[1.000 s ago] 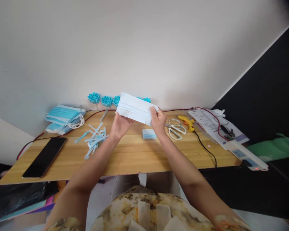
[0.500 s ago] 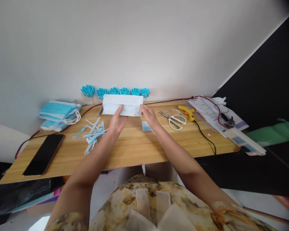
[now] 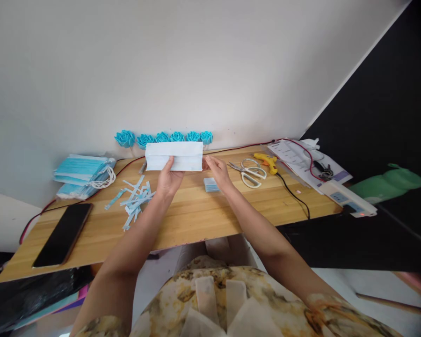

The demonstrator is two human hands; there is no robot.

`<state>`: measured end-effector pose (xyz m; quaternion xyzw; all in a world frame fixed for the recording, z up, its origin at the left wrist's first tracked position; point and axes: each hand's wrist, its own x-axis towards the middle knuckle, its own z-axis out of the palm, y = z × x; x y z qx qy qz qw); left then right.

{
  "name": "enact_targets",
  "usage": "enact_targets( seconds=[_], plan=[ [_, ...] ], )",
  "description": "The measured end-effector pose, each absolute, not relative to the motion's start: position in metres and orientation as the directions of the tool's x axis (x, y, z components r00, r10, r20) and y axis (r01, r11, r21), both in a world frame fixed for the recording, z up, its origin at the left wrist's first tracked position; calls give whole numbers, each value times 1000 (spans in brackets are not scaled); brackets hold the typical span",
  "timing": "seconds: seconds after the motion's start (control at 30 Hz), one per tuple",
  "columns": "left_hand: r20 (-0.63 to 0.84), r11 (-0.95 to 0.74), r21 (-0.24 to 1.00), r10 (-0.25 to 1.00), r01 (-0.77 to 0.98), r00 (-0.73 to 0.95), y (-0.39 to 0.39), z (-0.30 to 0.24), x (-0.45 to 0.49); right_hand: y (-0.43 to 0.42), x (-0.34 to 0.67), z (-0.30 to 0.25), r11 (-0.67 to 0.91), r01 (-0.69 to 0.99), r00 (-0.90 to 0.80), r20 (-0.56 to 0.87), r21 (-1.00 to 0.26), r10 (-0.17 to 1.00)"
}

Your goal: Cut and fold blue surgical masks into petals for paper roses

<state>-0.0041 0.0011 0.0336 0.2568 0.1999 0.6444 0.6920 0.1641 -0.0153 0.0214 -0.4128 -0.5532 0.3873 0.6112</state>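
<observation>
A pale blue-and-white face mask (image 3: pixel 174 150), without visible ear loops, is held up flat above the table. My left hand (image 3: pixel 170 180) grips its lower edge, thumb in front and fingers behind. Just off the mask's right edge is my right hand (image 3: pixel 217 173), its fingers bent and slightly apart, with nothing visible in them. Below lies a small stack of cut blue mask pieces (image 3: pixel 211 184), close to the right wrist. Thin blue and white strips (image 3: pixel 136 199) are heaped left of my left forearm.
Several blue fabric flowers (image 3: pixel 125 138) line the wall. Packed masks (image 3: pixel 82 171) and a phone (image 3: pixel 63 234) lie left. Scissors (image 3: pixel 250 178), a yellow glue gun (image 3: pixel 266 161), papers (image 3: pixel 287 152), keys (image 3: pixel 325 171), a power strip (image 3: pixel 351 199) and a green bottle (image 3: pixel 389 182) are right.
My right hand has come away from the mask's right edge. The left hand still holds the mask. The whole view has shifted slightly.
</observation>
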Motion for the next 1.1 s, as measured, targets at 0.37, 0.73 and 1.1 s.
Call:
enact_targets(
  seconds=[0.37,0.73,1.1],
  plan=[
    [104,68,712,974,-698,201,-9,23,10,-13,171,13,361,131,146,378,-923,914],
    [-84,99,703,995,-704,57,2,18,1,-11,184,18,302,-19,298,283,-953,911],
    [-79,178,915,959,-362,272,-14,11,2,2,181,53,133,-31,-265,136,-991,954]
  ],
)
